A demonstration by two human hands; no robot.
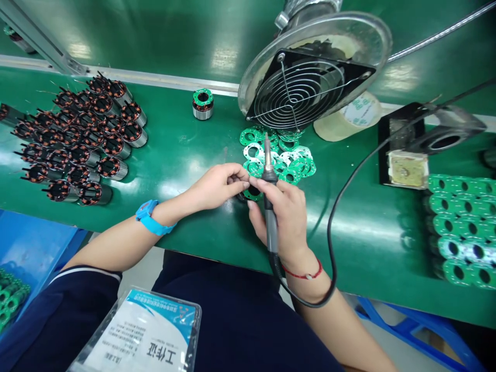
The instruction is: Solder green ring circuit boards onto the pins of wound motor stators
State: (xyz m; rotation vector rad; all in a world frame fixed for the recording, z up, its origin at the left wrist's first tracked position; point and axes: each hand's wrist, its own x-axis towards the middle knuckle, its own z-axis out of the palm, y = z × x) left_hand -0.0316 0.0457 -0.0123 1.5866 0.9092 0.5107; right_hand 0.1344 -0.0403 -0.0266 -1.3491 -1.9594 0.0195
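Note:
My right hand point(284, 214) is closed round a soldering iron point(270, 206), whose metal tip points up and away from me. Its thumb and fingertips also reach to a motor stator topped with a green ring-shaped circuit board point(253, 194). My left hand point(220, 187) has its fingers curled and pinched at the left edge of that stator, and the fingertips of both hands meet over it. Most of the stator is hidden by the hands. Just beyond lies a loose pile of green and white ring boards point(290, 161).
Bare wound stators point(89, 134) stand grouped at left; one stator with a board point(203, 104) stands apart. A fume fan point(298, 93) hangs above the pile. A tape roll point(349, 119), iron stand point(406, 139) and rows of boarded stators point(461, 227) are right. The iron's cable point(331, 227) loops there.

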